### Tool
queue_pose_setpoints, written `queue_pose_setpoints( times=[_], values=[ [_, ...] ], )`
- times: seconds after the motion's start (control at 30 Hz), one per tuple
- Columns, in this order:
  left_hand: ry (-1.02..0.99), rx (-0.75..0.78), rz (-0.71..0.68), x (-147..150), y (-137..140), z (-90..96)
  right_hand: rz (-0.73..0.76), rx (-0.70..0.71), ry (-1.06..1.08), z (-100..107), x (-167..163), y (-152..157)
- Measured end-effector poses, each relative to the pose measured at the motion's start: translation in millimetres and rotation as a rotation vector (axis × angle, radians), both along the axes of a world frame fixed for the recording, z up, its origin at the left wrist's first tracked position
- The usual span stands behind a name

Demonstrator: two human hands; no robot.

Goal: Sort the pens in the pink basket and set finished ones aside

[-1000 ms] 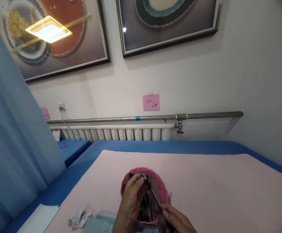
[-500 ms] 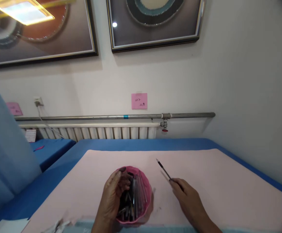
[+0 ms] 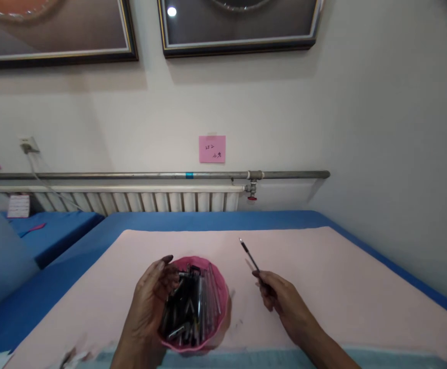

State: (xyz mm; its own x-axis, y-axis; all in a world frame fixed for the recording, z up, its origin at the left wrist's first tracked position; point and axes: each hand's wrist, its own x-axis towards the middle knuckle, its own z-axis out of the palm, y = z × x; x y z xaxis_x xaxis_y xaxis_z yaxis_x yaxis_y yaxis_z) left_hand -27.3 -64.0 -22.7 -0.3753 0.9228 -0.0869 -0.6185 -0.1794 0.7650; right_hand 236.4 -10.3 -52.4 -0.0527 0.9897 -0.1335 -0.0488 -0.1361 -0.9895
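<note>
Right hand clamps its fingers on a pen slanting forward-left; left hand, fingers loosely apart, is nearer the basket.

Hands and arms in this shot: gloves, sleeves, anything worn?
Left hand and right hand are both human and ungloved. No sleeve shows on the left forearm or right forearm as far as the frame reaches. No watch, ring, cable or printed marking visible; finer finger detail is blurred.
</note>
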Motion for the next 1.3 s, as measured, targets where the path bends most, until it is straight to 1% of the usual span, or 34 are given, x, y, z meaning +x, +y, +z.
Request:
queue_pose_setpoints(
  times=[0.1,0.13,0.2,0.23,0.3,0.37,0.47,0.53,0.6,0.7,0.77,0.87,0.97,1.07,1.13,1.2,1.23,1.3],
  values=[
    [-0.019,0.010,0.138,-20.9,-1.4,0.0,0.111,-0.092,0.176,8.8,-6.0,-10.7],
    [-0.013,0.008,0.185,-26.5,-2.2,-0.7,0.167,-0.183,0.317,11.5,-8.1,-15.0],
    [0.037,-0.014,0.250,-33.1,-3.4,-2.7,0.287,-0.323,0.514,15.8,-12.8,-23.9],
    [0.083,-0.033,0.259,-33.8,-3.6,-3.8,0.317,-0.383,0.586,17.4,-15.4,-28.5],
    [0.201,-0.070,0.232,-30.9,-3.3,-5.7,0.319,-0.485,0.678,19.1,-21.1,-37.7],
    [0.354,-0.103,0.191,-25.1,-2.9,-6.6,0.313,-0.528,0.714,19.1,-26.8,-46.1],
    [0.653,-0.146,0.164,-17.5,-5.0,-5.3,0.330,-0.506,0.664,17.9,-33.8,-55.3],
    [0.841,-0.157,0.099,-14.2,-8.9,-3.0,0.316,-0.467,0.598,17.8,-37.0,-58.4],
    [0.973,-0.151,-0.041,-11.2,-14.4,-0.4,0.290,-0.427,0.542,18.7,-39.5,-59.4],
    [1.083,-0.162,-0.275,-7.7,-23.6,1.1,0.274,-0.388,0.505,20.3,-41.8,-58.2],
    [1.123,-0.188,-0.367,-7.2,-28.5,-0.9,0.274,-0.365,0.500,20.4,-42.1,-56.8],
    [1.205,-0.231,-0.401,-7.6,-32.1,-6.7,0.278,-0.330,0.490,19.7,-41.0,-55.1],
    [1.360,-0.242,-0.358,-4.7,-32.2,-10.6,0.275,-0.306,0.454,19.2,-40.4,-55.6],
    [1.473,-0.232,-0.312,0.8,-31.6,-9.7,0.287,-0.277,0.406,18.8,-41.6,-57.2],
    [1.481,-0.207,-0.289,2.8,-31.7,-6.7,0.289,-0.245,0.378,17.8,-42.6,-57.9],
    [1.398,-0.199,-0.277,2.5,-32.4,-2.1,0.289,-0.217,0.351,16.1,-43.2,-57.9],
    [1.316,-0.202,-0.279,1.7,-33.0,0.7,0.294,-0.204,0.339,14.9,-43.1,-57.6],
    [1.088,-0.205,-0.292,0.1,-34.3,6.7,0.324,-0.183,0.305,12.5,-42.3,-57.0]
  ],
)
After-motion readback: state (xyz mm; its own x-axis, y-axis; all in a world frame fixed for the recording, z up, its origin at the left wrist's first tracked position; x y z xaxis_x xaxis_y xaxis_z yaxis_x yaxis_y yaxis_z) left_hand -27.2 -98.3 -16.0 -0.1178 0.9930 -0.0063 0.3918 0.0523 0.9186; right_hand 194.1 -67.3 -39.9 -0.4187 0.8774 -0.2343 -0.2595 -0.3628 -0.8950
